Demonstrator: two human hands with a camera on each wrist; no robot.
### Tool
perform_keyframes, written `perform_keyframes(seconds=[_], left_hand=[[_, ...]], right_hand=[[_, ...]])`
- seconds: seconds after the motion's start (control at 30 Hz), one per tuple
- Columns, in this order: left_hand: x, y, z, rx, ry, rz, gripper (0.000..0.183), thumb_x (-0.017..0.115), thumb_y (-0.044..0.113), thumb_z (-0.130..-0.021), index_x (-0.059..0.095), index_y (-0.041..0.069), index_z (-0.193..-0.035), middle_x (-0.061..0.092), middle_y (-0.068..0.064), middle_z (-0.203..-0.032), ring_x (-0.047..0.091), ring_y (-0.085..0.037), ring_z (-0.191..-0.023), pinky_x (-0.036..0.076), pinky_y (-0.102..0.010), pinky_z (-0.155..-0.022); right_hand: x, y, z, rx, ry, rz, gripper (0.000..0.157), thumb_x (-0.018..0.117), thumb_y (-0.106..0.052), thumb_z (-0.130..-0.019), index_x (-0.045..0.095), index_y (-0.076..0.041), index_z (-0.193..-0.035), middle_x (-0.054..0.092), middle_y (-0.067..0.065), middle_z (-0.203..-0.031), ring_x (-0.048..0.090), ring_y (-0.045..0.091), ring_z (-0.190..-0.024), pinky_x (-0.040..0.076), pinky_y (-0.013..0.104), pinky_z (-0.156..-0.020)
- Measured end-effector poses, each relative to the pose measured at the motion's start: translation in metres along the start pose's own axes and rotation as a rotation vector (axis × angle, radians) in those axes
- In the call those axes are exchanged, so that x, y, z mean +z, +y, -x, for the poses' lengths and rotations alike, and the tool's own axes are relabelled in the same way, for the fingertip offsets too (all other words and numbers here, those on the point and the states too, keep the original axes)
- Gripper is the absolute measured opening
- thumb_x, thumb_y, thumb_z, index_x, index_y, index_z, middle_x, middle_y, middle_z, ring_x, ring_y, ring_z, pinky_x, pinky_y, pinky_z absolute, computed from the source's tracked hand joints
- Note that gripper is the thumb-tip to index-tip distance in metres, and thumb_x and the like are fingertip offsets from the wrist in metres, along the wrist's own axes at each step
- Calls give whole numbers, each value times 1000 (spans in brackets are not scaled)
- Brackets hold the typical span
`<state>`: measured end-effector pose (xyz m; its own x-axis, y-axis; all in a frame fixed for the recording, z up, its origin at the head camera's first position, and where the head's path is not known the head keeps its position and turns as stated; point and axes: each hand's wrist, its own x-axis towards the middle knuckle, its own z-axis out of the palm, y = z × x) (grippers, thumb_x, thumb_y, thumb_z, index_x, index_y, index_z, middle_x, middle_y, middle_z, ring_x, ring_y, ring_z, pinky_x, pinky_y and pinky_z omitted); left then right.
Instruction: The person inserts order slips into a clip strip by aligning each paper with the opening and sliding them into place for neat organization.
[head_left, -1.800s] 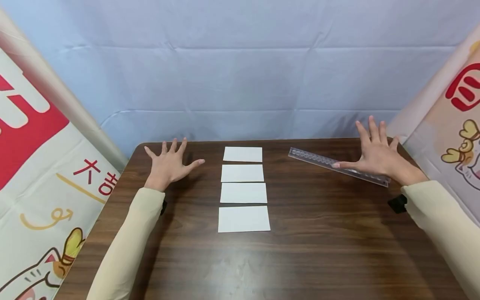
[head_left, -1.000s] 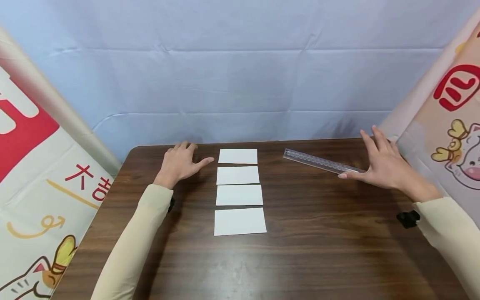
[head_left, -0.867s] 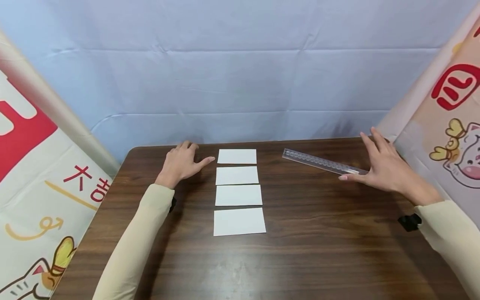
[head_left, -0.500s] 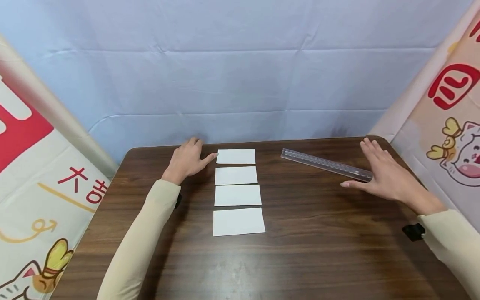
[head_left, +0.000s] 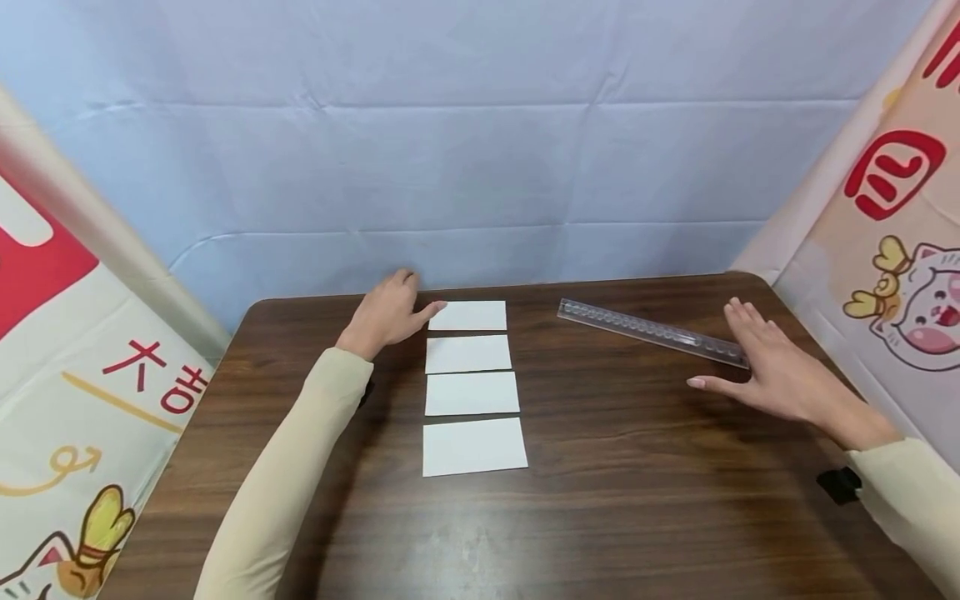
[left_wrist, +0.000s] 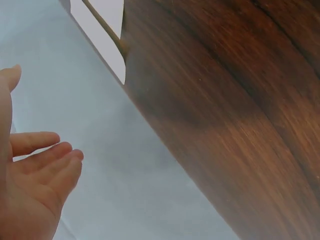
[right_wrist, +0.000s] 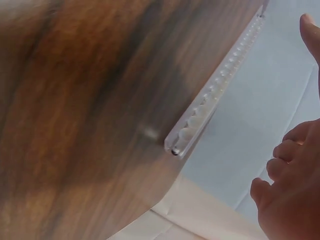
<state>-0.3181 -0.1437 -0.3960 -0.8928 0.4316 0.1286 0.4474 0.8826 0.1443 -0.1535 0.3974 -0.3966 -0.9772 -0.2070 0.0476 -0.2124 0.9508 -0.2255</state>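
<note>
Several blank white paper cards lie in a column on the wooden table, from the farthest card (head_left: 471,316) to the nearest card (head_left: 475,447). My left hand (head_left: 386,312) is at the far card's left side, and its thumb overlaps the card's corner in the head view. In the left wrist view the left hand's fingers (left_wrist: 37,160) are loosely bent with nothing between them. A clear plastic ruler (head_left: 648,331) with a row of round shapes lies slanted on the right. Beside its right end is my right hand (head_left: 783,371), thumb spread and fingers extended, holding nothing.
The brown wooden table (head_left: 600,508) ends at a pale blue cloth backdrop (head_left: 480,167). Printed cloth panels hang on the left (head_left: 97,367) and right (head_left: 892,233). Black bands show at both cuffs.
My left hand has moved right to the farthest card, its spread fingers drawing together. My right hand has come back from over the ruler toward me. Cards and ruler stay put.
</note>
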Motion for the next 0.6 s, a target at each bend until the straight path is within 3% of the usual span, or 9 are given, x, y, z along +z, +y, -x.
perform_keyframes(seconds=[0.13,0.37,0.6], left_hand=[[3,4,-5,5,-31,7,82,51,60,-106,46,-9,-151,47,-27,-157,56,-43,-138,52,-54,-115],[9,7,-12,28,-37,-13,80,51,59,-107,50,-8,-149,51,-26,-154,62,-43,-129,57,-54,-107],[13,9,-17,17,-25,-21,80,49,62,-106,52,-6,-148,54,-25,-151,65,-42,-125,59,-54,-104]], right_hand=[[2,4,6,18,-28,-34,115,69,-58,-97,-1,0,-168,-8,22,-176,-5,41,-165,-7,51,-137],[9,16,11,-13,-46,-124,74,37,-36,-116,-1,3,-166,-5,29,-174,-8,43,-164,-13,46,-136],[18,24,12,-20,-47,-143,66,31,-30,-118,7,9,-165,6,37,-170,-1,48,-163,-6,53,-136]])
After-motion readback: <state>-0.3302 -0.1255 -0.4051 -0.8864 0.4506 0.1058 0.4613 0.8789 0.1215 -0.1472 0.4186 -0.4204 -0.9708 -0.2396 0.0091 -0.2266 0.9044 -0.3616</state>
